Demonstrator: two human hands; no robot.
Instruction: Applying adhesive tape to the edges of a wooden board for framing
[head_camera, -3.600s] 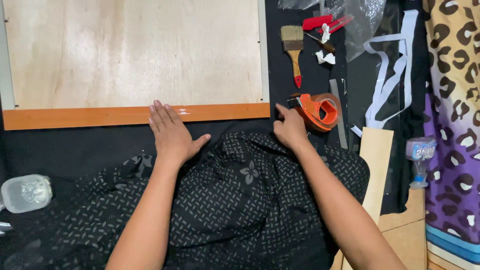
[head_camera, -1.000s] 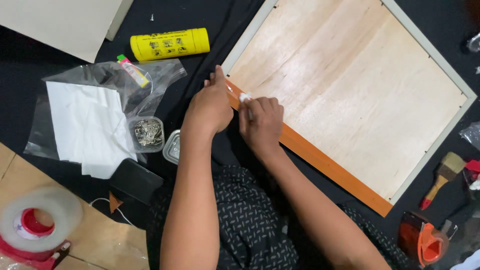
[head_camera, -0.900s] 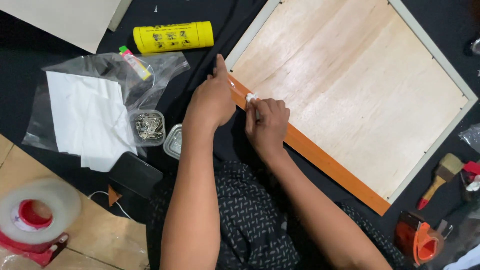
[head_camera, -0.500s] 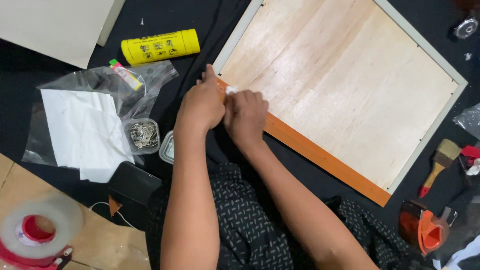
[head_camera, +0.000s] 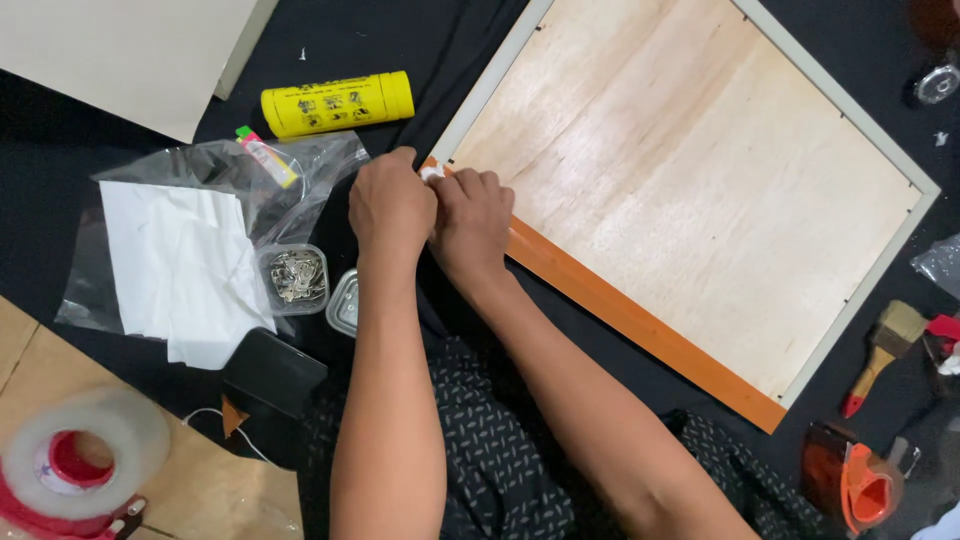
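Left hand (head_camera: 392, 205) and right hand (head_camera: 470, 215) pinch a small white scrap (head_camera: 432, 173) at the frame (head_camera: 640, 320) corner; the scrap looks light, flimsy, best gripped by its edge.

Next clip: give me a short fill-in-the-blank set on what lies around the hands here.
1. Both hands, left hand and right hand, meet at the frame's ____ strip.
2. The cylinder above the plastic bag is ____.
3. The paintbrush has a ____ handle tip.

Missing words: orange; yellow; red
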